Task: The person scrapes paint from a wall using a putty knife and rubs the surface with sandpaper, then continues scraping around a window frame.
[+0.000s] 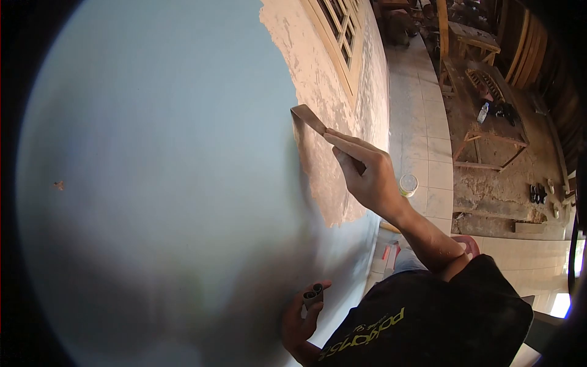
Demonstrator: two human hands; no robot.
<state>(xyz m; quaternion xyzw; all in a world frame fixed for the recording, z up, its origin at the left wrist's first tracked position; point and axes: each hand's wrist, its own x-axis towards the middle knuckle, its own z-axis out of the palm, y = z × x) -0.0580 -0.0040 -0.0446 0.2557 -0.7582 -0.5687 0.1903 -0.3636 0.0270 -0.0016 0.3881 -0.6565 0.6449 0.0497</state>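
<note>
My right hand [367, 174] is closed around a flat scraper [310, 119] with a grey-brown blade. The blade's wide end lies at the wall, on the ragged border between the light-blue paint [183, 122] and a bare, patchy beige area [324, 165]. Lower down, close to the blue wall, my left hand [298, 324] has its fingers wrapped around a small rolled grey sheet [313, 296]; two dark curled openings show at its end.
A window frame with a lattice [342, 49] is set in the wall above the bare patch. On the tiled floor [422, 147] stands a white tub [408, 185]. Farther right are a wooden table [465, 92] with a bottle [483, 112] on it, and dark footwear [538, 194].
</note>
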